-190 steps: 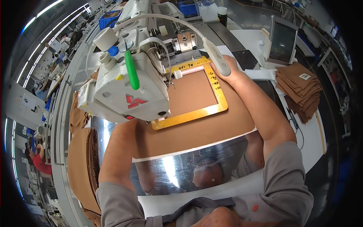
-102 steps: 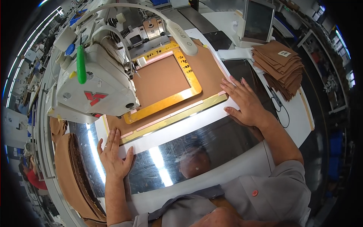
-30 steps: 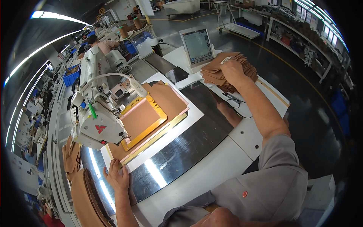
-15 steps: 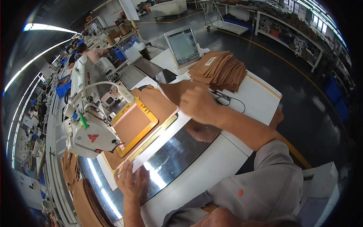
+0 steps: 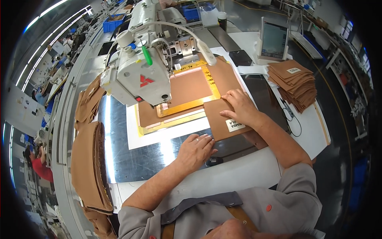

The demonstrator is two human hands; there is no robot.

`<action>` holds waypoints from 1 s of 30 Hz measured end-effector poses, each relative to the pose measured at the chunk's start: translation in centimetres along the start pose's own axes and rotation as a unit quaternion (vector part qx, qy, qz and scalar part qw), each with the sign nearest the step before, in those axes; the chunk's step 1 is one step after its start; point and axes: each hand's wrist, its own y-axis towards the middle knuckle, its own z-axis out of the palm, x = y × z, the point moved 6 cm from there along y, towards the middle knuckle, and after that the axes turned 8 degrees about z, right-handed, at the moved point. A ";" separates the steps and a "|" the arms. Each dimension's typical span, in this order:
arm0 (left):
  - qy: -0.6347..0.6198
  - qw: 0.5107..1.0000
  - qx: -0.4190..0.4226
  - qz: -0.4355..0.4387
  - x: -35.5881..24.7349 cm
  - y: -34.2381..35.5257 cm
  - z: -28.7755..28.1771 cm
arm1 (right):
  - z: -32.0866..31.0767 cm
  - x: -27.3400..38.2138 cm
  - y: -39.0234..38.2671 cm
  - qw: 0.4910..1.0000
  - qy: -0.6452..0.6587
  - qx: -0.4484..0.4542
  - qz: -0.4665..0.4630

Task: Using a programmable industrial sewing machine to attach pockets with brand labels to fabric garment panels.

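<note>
A brown fabric piece (image 5: pixel 217 119) with a white label lies over the right front edge of the yellow frame template (image 5: pixel 187 105). My right hand (image 5: pixel 242 106) rests on the piece with thumb and fingers spread. At its lower left corner my left hand (image 5: pixel 195 152) lies with fingers stretched out, the tips touching the edge. Beneath the frame is a larger brown panel (image 5: pixel 234 75), on a white sheet (image 5: pixel 139 139). The white sewing machine head (image 5: pixel 141 75) stands over the frame's left side.
A stack of brown pieces (image 5: pixel 292 81) stands at the right, below a tablet screen (image 5: pixel 273 40). More brown pieces (image 5: pixel 85 163) are piled at the left. A black cable (image 5: pixel 292 119) and a small dark object (image 5: pixel 214 161) lie on the table.
My right hand has brought a brown piece from near the stack to the frame's right front edge. My left hand has moved right, from the sheet's lower edge. The view has shifted.
</note>
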 end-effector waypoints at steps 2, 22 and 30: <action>0.006 1.000 -0.016 0.019 -0.1 0.2 -0.6 | 0.1 0.3 0.8 0.999 -0.008 0.040 0.008; -0.015 0.997 0.073 0.032 3.5 -0.4 -1.0 | 4.1 3.8 8.7 0.976 0.181 0.123 -0.010; 0.112 0.992 0.015 0.058 5.2 -0.8 -3.5 | 5.7 5.1 12.1 0.974 0.193 0.105 -0.052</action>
